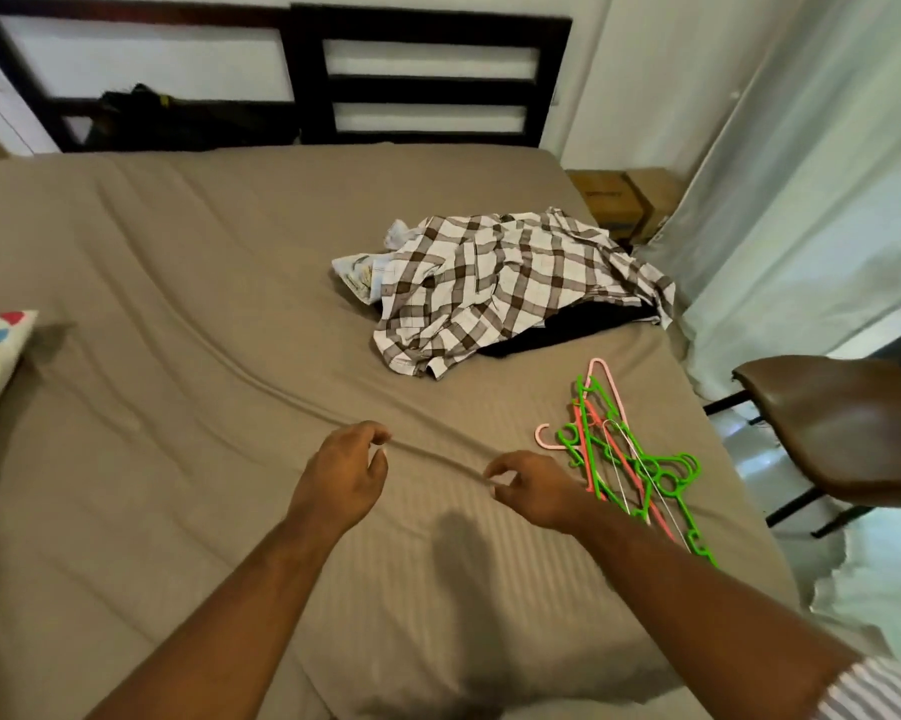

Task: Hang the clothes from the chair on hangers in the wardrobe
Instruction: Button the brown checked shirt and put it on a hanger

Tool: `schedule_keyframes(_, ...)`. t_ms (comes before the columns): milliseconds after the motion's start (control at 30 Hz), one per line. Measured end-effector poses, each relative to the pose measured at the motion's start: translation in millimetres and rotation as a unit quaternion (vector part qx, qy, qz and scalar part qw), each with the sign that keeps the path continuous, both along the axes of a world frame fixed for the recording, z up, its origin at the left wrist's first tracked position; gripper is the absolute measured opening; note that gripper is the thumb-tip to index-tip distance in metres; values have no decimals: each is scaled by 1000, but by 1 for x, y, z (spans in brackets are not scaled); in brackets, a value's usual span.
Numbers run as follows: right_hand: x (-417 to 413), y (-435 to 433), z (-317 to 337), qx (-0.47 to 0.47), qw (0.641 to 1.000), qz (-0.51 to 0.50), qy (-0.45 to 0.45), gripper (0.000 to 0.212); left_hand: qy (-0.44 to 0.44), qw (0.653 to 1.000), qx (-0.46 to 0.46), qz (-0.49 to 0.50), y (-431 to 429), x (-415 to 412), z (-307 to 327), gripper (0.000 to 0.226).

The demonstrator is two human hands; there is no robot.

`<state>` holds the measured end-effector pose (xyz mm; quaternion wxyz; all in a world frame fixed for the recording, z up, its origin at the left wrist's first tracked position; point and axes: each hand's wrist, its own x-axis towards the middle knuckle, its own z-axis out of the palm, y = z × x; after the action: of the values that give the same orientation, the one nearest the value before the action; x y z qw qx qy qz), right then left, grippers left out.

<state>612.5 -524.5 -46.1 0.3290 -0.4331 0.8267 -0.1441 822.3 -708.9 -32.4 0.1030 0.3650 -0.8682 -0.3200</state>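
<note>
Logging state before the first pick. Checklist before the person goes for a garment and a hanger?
1. Hands free: left hand and right hand carry no garment or hanger; whether the fingers pinch the sheet fold: cannot tell.
2. Clothes off the chair: the visible seat is bare, plaid shirt lies on the bed: ok.
3. Hangers at hand: on the bed beside the right hand: ok.
4. Hangers separable: piled and interlocked: not ok.
5. Shirt laid flat: crumpled over a dark garment: not ok.
6. Wardrobe clear: not in view: cannot tell.
</note>
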Motion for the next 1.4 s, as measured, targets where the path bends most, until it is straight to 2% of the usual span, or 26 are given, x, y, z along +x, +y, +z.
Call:
schedule_keyframes(300, -76, -148, -87, 65, 993, 69, 65, 53, -15, 1000, -21, -15, -53, -20, -51, 26)
schedule_keyframes(567, -92, -234, -193, 125, 981, 100, 114, 55, -48, 999, 5, 4, -57, -25, -106, 27)
schedule_keyframes(700, -109, -250, -239, 170, 971, 99, 140, 80, -68, 997, 24, 15, -53, -21, -123, 28)
schedule_keyframes(767, -105, -249, -218, 141, 973, 91, 158, 79, -70, 997, 32, 20, -50, -19, -127, 29)
schedule_keyframes(833, -107, -249, -197, 73, 983, 61, 160, 58, -73, 997, 35, 20, -48, -16, -129, 29)
schedule_keyframes(933, -124, -255, -172, -39, 984, -51, 168, 31, -74, 996, 36, 19, -47, -13, -124, 30)
schedule_keyframes(1133, -156, -270, -70, -189, 958, -189, 108, 15, -35, 999, 10, 31, -55, -23, -82, 27)
schedule_keyframes(1400, -174, -271, 156, -303, 933, -136, 141, 19, 50, 995, -85, 15, -82, -67, 54, 24)
